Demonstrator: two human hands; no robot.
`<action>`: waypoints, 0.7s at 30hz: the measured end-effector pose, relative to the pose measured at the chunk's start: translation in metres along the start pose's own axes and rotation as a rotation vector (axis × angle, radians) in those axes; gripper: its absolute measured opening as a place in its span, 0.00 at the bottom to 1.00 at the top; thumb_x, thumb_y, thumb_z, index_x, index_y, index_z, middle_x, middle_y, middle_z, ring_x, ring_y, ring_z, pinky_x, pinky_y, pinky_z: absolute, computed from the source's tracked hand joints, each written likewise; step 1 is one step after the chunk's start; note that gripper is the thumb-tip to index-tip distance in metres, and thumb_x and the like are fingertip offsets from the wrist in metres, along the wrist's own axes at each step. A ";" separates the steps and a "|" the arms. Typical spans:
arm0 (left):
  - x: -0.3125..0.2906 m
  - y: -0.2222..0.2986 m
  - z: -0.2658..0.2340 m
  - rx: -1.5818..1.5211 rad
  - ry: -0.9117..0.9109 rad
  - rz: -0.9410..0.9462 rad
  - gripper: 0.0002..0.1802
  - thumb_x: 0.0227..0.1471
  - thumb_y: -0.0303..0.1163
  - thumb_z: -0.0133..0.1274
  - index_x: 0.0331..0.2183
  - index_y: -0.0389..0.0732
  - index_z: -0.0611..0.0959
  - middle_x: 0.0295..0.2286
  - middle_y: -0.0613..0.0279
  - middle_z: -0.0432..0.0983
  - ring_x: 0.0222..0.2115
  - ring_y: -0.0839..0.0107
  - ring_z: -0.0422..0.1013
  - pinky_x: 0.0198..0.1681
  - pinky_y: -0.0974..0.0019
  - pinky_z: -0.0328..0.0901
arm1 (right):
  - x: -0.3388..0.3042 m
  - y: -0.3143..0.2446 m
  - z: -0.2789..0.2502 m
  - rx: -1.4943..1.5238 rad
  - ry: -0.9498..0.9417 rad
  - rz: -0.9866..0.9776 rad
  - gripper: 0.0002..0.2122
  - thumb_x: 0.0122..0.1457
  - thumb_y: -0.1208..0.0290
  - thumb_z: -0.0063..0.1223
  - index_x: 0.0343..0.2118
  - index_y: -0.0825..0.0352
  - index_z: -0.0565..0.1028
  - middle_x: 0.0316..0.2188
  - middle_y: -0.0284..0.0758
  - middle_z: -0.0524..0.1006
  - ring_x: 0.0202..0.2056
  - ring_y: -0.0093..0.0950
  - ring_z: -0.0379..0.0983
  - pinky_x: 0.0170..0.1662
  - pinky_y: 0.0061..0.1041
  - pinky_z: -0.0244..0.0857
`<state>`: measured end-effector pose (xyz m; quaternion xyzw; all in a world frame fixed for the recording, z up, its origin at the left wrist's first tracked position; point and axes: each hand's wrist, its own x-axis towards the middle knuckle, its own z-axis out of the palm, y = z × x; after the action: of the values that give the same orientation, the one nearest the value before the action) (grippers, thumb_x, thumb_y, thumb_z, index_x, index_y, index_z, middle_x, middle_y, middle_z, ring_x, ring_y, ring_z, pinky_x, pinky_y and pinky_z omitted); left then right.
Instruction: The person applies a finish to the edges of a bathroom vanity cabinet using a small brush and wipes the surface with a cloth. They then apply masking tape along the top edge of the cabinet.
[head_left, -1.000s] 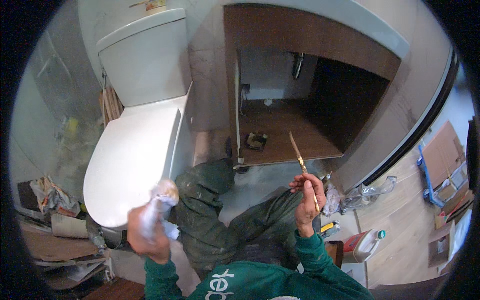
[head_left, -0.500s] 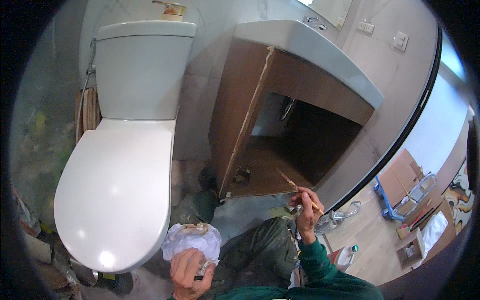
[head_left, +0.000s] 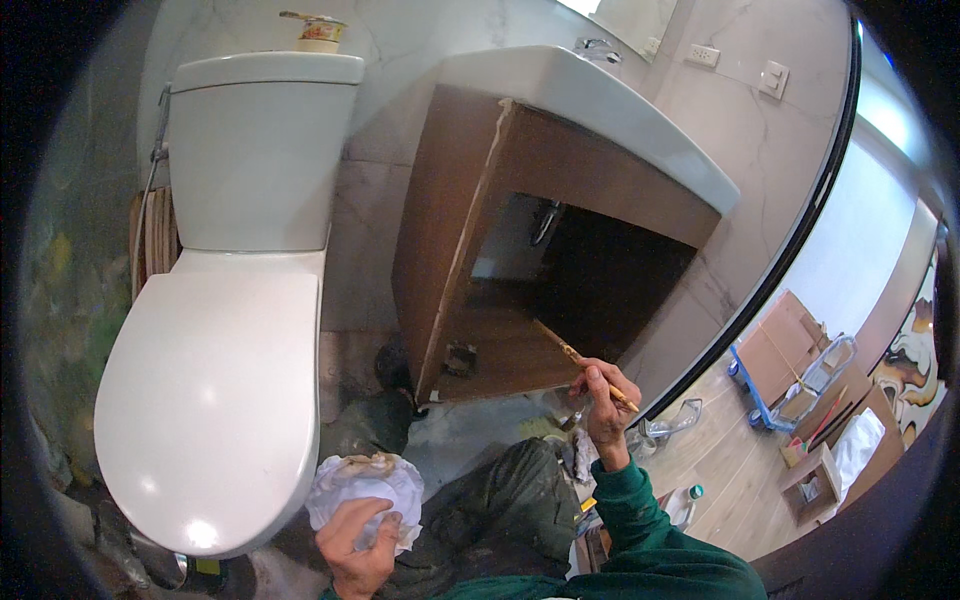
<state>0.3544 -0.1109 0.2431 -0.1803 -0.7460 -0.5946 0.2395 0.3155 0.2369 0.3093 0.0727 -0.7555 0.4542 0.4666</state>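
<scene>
"What are you holding, and where?"

"One slim, yellow-brown wooden tool (head_left: 568,352), perhaps a brush, in my right hand (head_left: 606,392). My thumb and fingers are closed round it pen-fashion, likely for fine control of the tip, which slants toward 11 o'clock. It shows against the opening of the brown wood-grain cabinet (head_left: 590,165); I can't tell whether it reaches inside."

"And the other hand?"

"My left hand (head_left: 358,550), at 8 o'clock from the tool, grips one white crumpled bundle (head_left: 350,492), cloth or thin plastic. Its brownish smear faces away from my palm, probably to keep my fingers clean."

"What's around you?"

"At 12 o'clock, that one cabinet, with one small dark square box (head_left: 461,361) on its floor, and one white ceramic basin (head_left: 640,130) on top. At 9 o'clock, one white toilet (head_left: 215,400), lid down. On its tank, at 11 o'clock, stands one small round patterned tub (head_left: 320,38) with a stick across its rim, perhaps rested there to stay off the tank."

"Anything further out?"

"Two white wall plates (head_left: 703,55) at 1 o'clock, and one blue-framed trolley (head_left: 752,398) at 3 o'clock on the pale plank floor (head_left: 735,470)."
</scene>
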 end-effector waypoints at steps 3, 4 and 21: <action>0.001 0.008 0.002 -0.045 -0.014 -0.028 0.07 0.39 0.22 0.58 0.27 0.34 0.84 0.26 0.54 0.80 0.29 0.62 0.77 0.36 0.65 0.69 | -0.004 0.004 -0.008 0.004 0.008 0.004 0.10 0.63 0.71 0.50 0.38 0.74 0.79 0.21 0.34 0.78 0.23 0.21 0.72 0.28 0.20 0.66; 0.001 0.011 0.002 -0.065 -0.018 -0.040 0.07 0.39 0.22 0.58 0.27 0.34 0.84 0.26 0.54 0.81 0.28 0.63 0.77 0.35 0.65 0.69 | -0.005 0.005 -0.011 0.000 0.014 0.011 0.11 0.64 0.70 0.50 0.38 0.74 0.79 0.21 0.35 0.77 0.23 0.21 0.72 0.28 0.20 0.66; -0.007 0.025 0.016 -0.288 -0.638 -0.361 0.19 0.38 0.28 0.61 0.37 0.32 0.81 0.37 0.49 0.76 0.39 0.58 0.73 0.44 0.60 0.66 | -0.063 0.034 -0.083 -0.015 0.263 0.294 0.11 0.64 0.72 0.48 0.42 0.74 0.77 0.27 0.39 0.79 0.26 0.25 0.75 0.31 0.22 0.69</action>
<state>0.3719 -0.0896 0.2559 -0.2538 -0.7115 -0.6399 -0.1406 0.3852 0.2992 0.2518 -0.1019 -0.6940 0.5173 0.4902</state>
